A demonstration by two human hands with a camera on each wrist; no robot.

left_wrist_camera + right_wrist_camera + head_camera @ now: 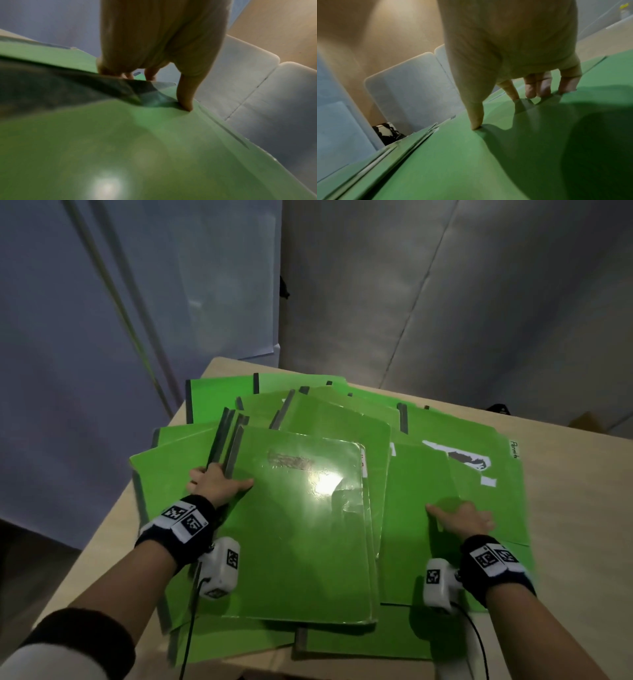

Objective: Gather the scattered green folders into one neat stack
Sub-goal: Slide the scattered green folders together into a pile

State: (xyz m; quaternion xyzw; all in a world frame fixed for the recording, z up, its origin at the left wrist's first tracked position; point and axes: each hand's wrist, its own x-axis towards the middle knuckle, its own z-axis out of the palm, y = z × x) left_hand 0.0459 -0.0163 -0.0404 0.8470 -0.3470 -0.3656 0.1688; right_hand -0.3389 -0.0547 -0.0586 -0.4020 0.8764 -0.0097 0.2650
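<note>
Several green folders (222, 395) with dark spines lie fanned and overlapping across the table. A glossy plastic-covered folder (301, 525) (120, 148) sits on top at the near middle. My left hand (219, 484) (157, 92) grips its left spine edge, with the thumb pressed on the cover and the fingers curled over the spine. To the right lies a matte green folder (418, 542) (471, 169). My right hand (462, 518) (506, 111) pinches it, thumb on the cover and fingers curled at a far edge, so the cover bulges between them.
The light wooden table (575, 508) shows bare wood at the right and near left. A folder with a white torn label (479, 463) lies behind my right hand. Grey padded panels (445, 302) stand behind the table. A small dark object (500, 408) sits at the far right edge.
</note>
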